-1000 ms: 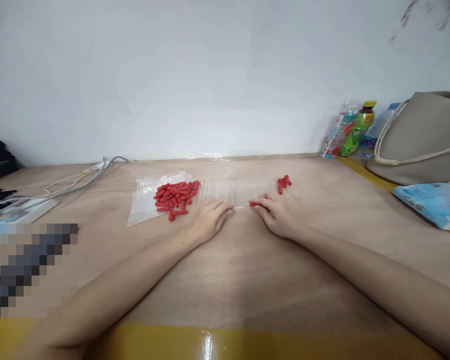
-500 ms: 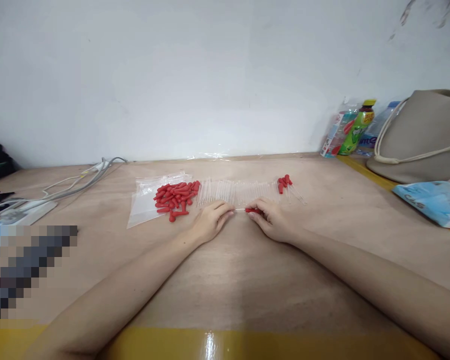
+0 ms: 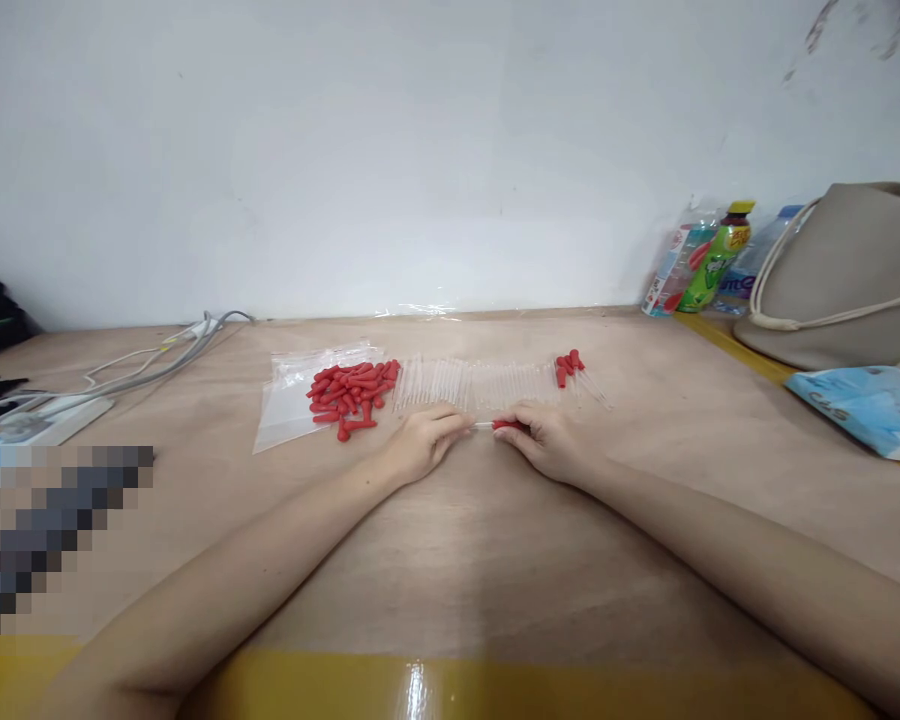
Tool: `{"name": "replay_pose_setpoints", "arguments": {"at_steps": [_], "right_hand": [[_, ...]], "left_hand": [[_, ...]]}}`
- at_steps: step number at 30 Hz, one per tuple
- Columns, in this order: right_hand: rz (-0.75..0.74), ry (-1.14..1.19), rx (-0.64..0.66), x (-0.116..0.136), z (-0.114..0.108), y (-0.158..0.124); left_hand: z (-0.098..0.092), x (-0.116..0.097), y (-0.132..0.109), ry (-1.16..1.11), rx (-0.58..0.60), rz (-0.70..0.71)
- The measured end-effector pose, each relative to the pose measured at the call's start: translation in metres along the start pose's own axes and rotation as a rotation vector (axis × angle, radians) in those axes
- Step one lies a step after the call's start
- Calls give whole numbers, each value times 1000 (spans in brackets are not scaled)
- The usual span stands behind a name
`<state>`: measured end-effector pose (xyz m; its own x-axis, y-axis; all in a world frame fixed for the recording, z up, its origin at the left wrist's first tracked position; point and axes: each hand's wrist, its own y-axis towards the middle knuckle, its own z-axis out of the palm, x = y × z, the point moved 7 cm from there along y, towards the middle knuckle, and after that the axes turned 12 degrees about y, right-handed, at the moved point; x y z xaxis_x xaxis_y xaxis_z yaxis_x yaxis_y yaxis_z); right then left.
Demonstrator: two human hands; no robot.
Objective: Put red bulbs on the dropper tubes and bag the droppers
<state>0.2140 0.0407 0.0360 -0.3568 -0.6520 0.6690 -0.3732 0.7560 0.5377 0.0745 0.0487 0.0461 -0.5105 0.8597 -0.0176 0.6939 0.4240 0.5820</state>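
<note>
My left hand pinches a thin clear glass dropper tube, held level just above or on the table. My right hand is closed around a red rubber dropper bulb, whose open end meets the tube. How far the tube sits inside the bulb is hidden by my fingers. Beyond my hands lie rows of clear glass tubes. Left of them is a pile of loose red bulbs, partly on a clear plastic bag. Several droppers with red bulbs lie beyond my right hand.
A wooden table runs back to a white wall. Cables and a power strip are at the left. On the right stand a green bottle, other bottles, a beige bag and a blue packet.
The fingers of my left hand have shifted slightly right along the tube, so less tube shows between my hands. My right hand keeps its grip on the bulb.
</note>
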Motion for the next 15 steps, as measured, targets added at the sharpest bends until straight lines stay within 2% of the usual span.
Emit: {"name": "replay_pose_setpoints", "arguments": {"at_steps": [7, 15], "right_hand": [[-52, 19, 3, 1, 1, -2], [-112, -35, 43, 7, 5, -2]], "left_hand": [[1, -4, 1, 5, -10, 65], [2, -12, 0, 166, -11, 135]]}}
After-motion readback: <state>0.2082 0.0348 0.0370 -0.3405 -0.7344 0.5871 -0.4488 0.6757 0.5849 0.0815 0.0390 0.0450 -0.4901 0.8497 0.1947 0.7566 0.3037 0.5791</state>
